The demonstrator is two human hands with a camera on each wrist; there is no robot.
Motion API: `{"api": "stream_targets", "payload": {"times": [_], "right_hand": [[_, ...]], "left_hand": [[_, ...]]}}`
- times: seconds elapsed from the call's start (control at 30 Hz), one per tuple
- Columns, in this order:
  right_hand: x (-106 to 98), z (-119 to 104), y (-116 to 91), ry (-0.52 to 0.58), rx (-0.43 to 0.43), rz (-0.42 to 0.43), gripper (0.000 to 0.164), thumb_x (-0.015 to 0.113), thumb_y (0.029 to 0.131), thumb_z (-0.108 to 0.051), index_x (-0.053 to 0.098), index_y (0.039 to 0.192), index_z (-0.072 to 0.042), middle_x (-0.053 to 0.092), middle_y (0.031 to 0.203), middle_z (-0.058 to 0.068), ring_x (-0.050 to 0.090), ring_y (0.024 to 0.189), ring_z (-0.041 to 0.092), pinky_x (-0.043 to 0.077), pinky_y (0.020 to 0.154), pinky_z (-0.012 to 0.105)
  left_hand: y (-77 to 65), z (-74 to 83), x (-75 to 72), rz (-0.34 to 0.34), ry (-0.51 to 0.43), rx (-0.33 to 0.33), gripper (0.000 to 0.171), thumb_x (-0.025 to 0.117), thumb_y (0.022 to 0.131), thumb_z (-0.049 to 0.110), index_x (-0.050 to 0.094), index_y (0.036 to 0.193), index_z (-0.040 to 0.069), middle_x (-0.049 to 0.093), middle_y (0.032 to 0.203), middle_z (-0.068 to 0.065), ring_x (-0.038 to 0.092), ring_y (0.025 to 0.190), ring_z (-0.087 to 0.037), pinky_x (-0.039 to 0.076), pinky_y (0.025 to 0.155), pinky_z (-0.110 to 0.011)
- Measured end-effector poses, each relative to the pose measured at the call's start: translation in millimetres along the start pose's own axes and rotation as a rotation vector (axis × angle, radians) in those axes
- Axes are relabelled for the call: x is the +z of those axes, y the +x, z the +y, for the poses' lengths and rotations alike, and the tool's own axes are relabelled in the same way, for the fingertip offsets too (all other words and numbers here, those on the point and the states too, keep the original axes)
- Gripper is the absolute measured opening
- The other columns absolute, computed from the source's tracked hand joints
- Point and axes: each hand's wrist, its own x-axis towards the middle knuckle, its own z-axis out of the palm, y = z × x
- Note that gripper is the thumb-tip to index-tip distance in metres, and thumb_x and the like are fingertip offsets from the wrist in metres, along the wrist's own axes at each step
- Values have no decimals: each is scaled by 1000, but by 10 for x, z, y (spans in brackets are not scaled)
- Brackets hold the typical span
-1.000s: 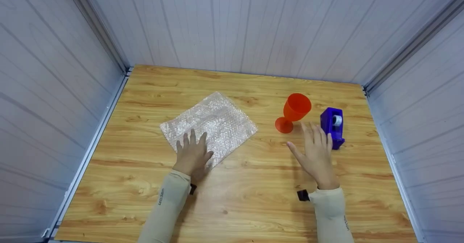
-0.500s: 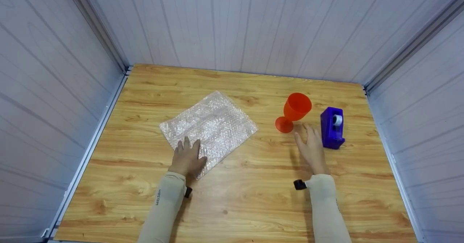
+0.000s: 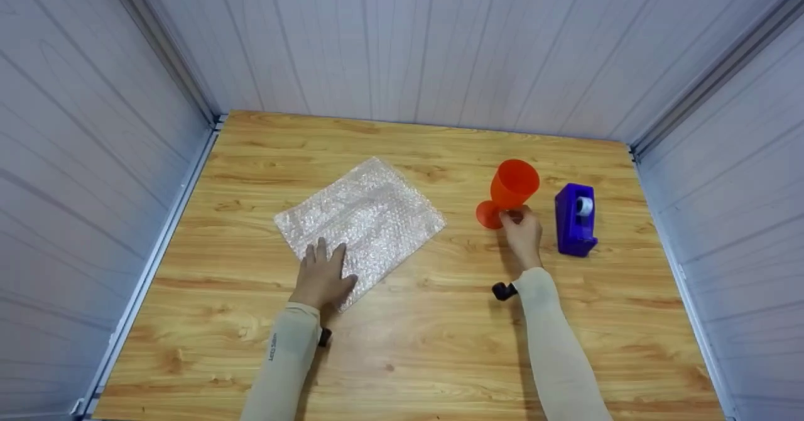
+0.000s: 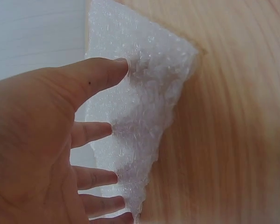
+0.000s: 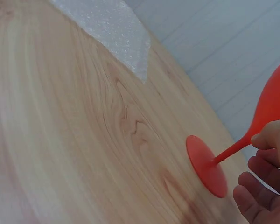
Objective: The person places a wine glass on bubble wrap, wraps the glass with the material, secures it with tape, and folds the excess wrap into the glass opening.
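Observation:
An orange-red goblet [image 3: 514,184] stands upright on the wooden table, its round foot touching the surface. My right hand [image 3: 524,232] pinches its stem just under the bowl; in the right wrist view the thumb lies against the stem [image 5: 233,149] and the other fingers curl loosely below. To the left lies a flat sheet of clear bubble wrap [image 3: 377,213]. Over its near left corner my left hand [image 3: 321,278] is spread, fingers straight. The left wrist view shows the fingertips touching the bubble wrap [image 4: 140,102].
A blue tape dispenser [image 3: 570,223] with a white roll stands right of the goblet. Pale panel walls [image 3: 402,44] rise along the back and both sides of the wooden table [image 3: 427,345].
My right hand has come in from near the tape dispenser, moving left, and its fingers have closed on the goblet's stem. My left hand has drawn back slightly on the bubble wrap.

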Motion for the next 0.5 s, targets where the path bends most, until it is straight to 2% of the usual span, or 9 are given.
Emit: {"api": "stream_targets", "payload": {"times": [0.2, 0.5], "right_hand": [[74, 36, 62, 45, 28, -9, 22, 70, 93, -13, 67, 109, 2, 67, 102, 19, 62, 96, 31, 49, 84, 41], [134, 19, 125, 70, 71, -33, 28, 69, 92, -12, 66, 112, 7, 67, 108, 25, 62, 102, 37, 48, 93, 46]], "left_hand": [[20, 3, 5, -10, 4, -11, 78, 67, 91, 40, 37, 153, 4, 15, 156, -39, 11, 140, -61, 16, 114, -65], [26, 3, 14, -9, -3, -20, 78, 67, 91, 41, 37, 153, 5, 15, 156, -37, 10, 141, -60, 14, 115, -64]]}}
